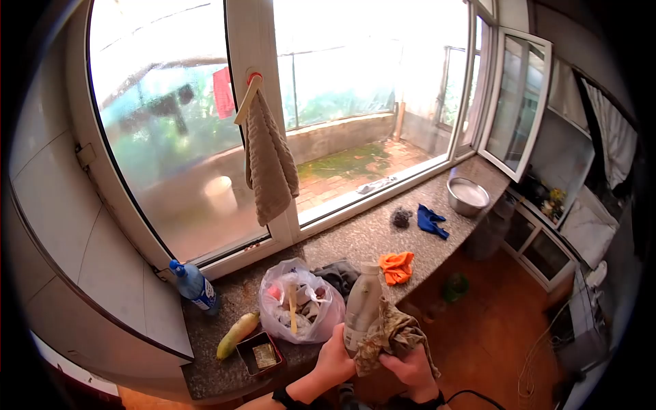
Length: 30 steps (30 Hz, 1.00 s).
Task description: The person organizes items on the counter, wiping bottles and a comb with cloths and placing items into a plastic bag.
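Observation:
A pale, greyish bottle (364, 297) with a light cap stands upright in my left hand (335, 359), whose fingers wrap round its lower part. My right hand (412, 371) grips a crumpled brown patterned cloth (396, 333) and presses it against the bottle's right side. Part of the bottle's lower body is hidden behind the cloth. Just left of the bottle sits a white plastic bag (331, 318) with mixed items inside. An orange cloth (396, 267) lies on the counter behind the bottle, and a dark grey cloth (335, 275) is bunched behind the bag.
On the granite counter (355, 236) are a blue bottle (198, 287), a yellow-green vegetable (237, 335), a small dark box (249, 353), a scouring pad (401, 218), blue gloves or cloth (431, 221) and a metal bowl (467, 203). A towel (268, 164) hangs on the window frame.

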Available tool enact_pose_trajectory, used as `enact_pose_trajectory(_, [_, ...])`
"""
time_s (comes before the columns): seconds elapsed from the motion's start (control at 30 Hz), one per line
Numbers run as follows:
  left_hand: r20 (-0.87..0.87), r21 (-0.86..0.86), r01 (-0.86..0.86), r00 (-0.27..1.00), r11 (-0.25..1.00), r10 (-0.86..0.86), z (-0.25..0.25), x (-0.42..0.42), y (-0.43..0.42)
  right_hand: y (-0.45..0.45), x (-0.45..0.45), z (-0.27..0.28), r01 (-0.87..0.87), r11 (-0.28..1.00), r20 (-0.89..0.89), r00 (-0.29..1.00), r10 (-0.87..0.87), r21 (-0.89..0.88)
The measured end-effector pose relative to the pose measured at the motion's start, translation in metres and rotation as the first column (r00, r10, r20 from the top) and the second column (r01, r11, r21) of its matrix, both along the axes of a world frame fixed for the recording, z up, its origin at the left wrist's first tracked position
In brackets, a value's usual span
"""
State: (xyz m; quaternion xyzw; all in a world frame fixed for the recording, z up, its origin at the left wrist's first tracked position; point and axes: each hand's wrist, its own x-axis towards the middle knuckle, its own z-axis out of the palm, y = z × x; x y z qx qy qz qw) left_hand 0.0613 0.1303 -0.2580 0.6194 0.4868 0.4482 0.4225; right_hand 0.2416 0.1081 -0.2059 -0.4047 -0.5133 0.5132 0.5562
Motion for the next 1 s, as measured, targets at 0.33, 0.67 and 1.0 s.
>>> enact_pose_trajectory(0.33, [-0.344,0.043,0.154,0.930,0.987,-0.130,0.026,-0.014,-0.106,-0.077,-0.029,-0.026,0.222,0.969,-0.015,0.975,-0.221,0.110])
enact_pose_trajectory(0.67, [0.314,-0.089,0.735,0.661,0.672,-0.681,0.009,0.013,-0.127,-0.124,0.034,0.016,0.036,0.981,-0.540,0.831,-0.136,-0.192])
enact_pose_trajectory(1.0, [0.653,-0.306,0.914,0.404,0.265,-0.640,-0.003,0.079,-0.133,-0.160,0.096,0.024,0.166,0.956,-0.625,0.727,-0.284,-0.242])
